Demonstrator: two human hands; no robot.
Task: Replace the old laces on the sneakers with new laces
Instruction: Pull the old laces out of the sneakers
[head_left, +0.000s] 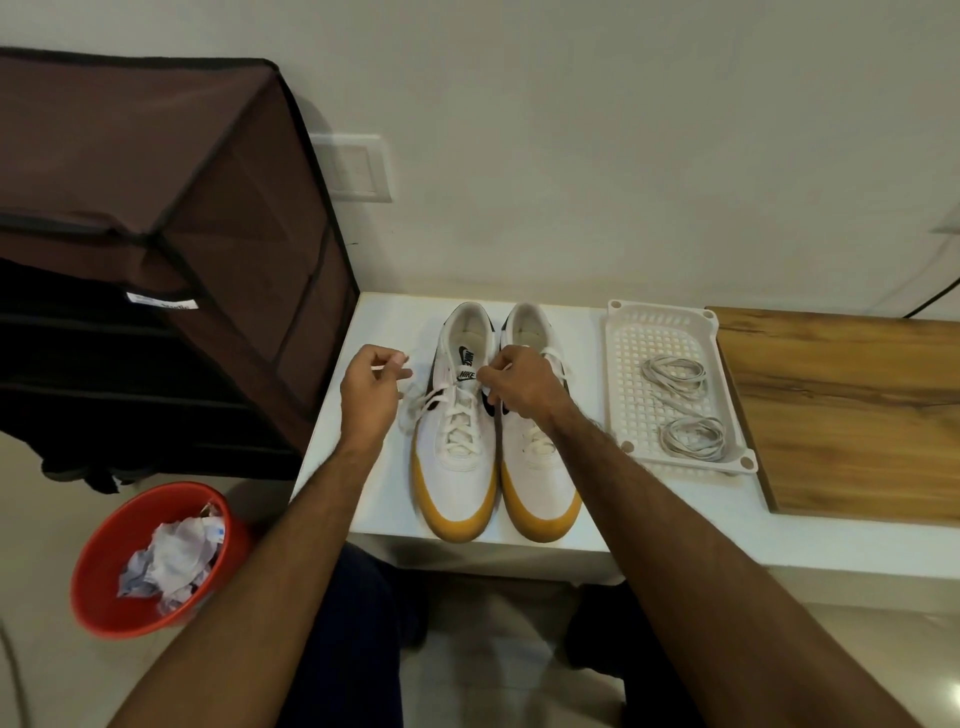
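Pale wall (571, 130) behind, with a switch plate (356, 166). Brown fabric shoe rack (156, 208) at left, small white label unreadable. White counter (675, 540), wooden board (841, 410) on its right part. Red bin (104, 561) of crumpled paper on the floor. Two white sneakers (457, 457), "NIKE" on the tongue, side by side. White perforated tray (623, 374) holding two coiled new laces (675, 371). Left hand (371, 387) pinching an old lace (421, 405) end; right hand (519, 387) pinching lace at the tongue.
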